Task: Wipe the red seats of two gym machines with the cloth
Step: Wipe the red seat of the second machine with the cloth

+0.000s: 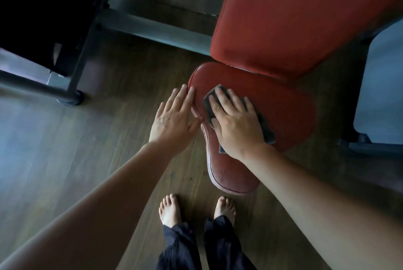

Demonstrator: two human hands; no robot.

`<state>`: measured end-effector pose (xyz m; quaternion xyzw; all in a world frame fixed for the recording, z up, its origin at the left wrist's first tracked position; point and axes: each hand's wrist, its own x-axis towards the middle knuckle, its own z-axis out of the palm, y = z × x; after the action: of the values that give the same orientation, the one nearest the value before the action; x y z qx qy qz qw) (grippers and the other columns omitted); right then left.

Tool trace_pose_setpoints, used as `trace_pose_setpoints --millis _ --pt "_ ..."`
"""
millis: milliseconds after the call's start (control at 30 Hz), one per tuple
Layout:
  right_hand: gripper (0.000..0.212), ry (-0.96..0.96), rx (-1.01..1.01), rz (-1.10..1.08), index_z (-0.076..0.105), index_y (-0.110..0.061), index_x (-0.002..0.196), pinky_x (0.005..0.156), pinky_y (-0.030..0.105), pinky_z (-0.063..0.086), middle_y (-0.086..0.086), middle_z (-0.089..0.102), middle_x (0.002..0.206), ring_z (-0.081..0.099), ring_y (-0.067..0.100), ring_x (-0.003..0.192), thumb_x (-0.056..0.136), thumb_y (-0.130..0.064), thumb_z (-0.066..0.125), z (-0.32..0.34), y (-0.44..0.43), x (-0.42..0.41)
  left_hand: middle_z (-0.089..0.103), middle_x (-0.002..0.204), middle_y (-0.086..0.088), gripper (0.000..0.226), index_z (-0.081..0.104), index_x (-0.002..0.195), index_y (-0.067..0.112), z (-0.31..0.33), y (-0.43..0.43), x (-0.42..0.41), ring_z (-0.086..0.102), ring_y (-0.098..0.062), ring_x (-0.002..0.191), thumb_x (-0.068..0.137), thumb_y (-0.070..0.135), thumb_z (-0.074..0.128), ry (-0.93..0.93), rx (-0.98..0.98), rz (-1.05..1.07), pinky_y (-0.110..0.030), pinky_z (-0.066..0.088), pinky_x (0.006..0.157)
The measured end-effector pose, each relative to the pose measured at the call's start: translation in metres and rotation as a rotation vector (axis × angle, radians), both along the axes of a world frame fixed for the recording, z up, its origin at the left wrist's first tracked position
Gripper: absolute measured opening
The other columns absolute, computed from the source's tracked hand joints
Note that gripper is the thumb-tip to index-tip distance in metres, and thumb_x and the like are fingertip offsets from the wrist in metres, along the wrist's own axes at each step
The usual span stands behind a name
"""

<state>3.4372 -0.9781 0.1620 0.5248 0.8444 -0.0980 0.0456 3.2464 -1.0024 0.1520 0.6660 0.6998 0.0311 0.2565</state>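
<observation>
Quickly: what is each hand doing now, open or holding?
Left hand: open, fingers straight, by the left edge of the red seat.
Right hand: open, pressing the cloth flat on it.

Cloth [265, 125] on seat [287, 112], backrest [294, 19] behind, feet [170, 208] before.

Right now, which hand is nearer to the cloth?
Right. The right hand presses flat on the cloth; the left hand lies at the red seat edge, off the cloth.

Red seat [283, 112]: padded, worn, pale piping round edge, lying level. Dark grey cloth [266, 127]: spread flat on seat's left half, mostly under right hand [236, 125].
</observation>
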Motion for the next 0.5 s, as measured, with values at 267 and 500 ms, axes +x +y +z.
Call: trace_pose_setpoints --millis 267,500 --pt "0.053 0.033 0.064 -0.042 0.043 -0.028 0.153 0.117 0.059 0.028 0.002 0.034 0.165 0.033 0.032 0.150 0.102 -0.041 0.037 -0.009 0.060 -0.043 0.004 0.175 0.011 0.088 0.001 0.167 0.030 -0.006 -0.002 -0.011 0.000 -0.010 0.162 0.100 0.068 0.042 -0.075 0.013 -0.020 -0.043 0.014 0.131" --pt "0.052 0.035 0.040 0.034 0.042 -0.030 0.154 0.118 0.057 0.027 -0.001 0.027 0.169 0.030 0.029 0.152 0.103 -0.041 0.040 -0.003 0.016 -0.019 0.004 0.175 0.009 0.089 0.000 0.167 0.029 -0.008 -0.001 -0.011 0.001 -0.012 0.162 0.100 0.068 0.045 -0.089 0.017 -0.021 -0.044 0.016 0.131"
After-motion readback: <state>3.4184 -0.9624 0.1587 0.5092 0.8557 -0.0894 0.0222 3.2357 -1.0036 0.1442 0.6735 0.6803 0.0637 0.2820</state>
